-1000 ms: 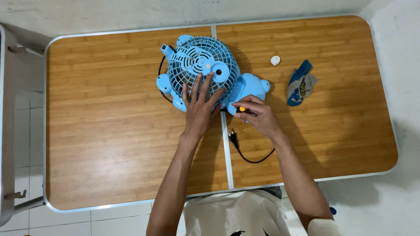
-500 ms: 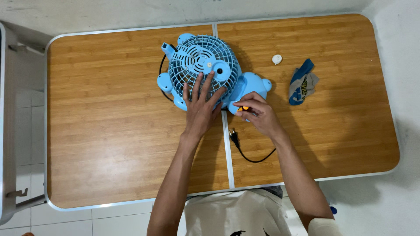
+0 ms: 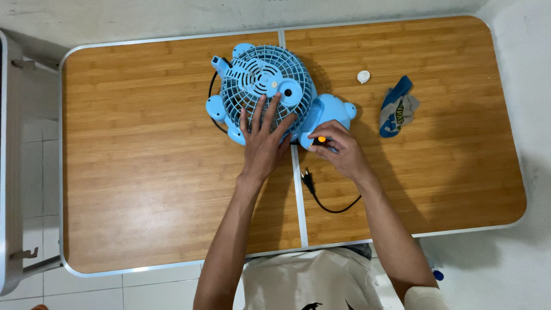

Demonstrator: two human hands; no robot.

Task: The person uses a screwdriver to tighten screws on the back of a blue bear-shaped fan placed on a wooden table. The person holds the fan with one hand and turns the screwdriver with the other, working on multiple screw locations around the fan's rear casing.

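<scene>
Blue fan (image 3: 270, 92) lies grille-up near the far edge of the table (image 3: 143, 172), straddling the middle seam, with its rounded base (image 3: 330, 112) pointing toward the right edge. Compared with a second ago, almost nothing has shifted: the fan sits in the same spot, my left palm has stayed flat on the grille, and my right fingers have only crept slightly along the base, with the small orange-tipped tool showing a bit more clearly between them.

My left hand (image 3: 263, 146) is spread wide, fingers fanned out and pressing on the near side of the grille, holding nothing, just bearing down on the wire guard. My right hand (image 3: 338, 150) is curled narrow, fingertips pinched around a small tool with an orange end (image 3: 321, 139), which touches the near side of the fan's base. I cannot tell how much of the tool is hidden in my grip.

A black power cord (image 3: 327, 201) trails from under my hands toward the near edge, its plug (image 3: 308, 179) lying just right of the seam. Toward the far right corner sit a small white cap (image 3: 363, 76) and a crumpled blue and grey wrapper (image 3: 397, 108), well apart from both hands.
</scene>
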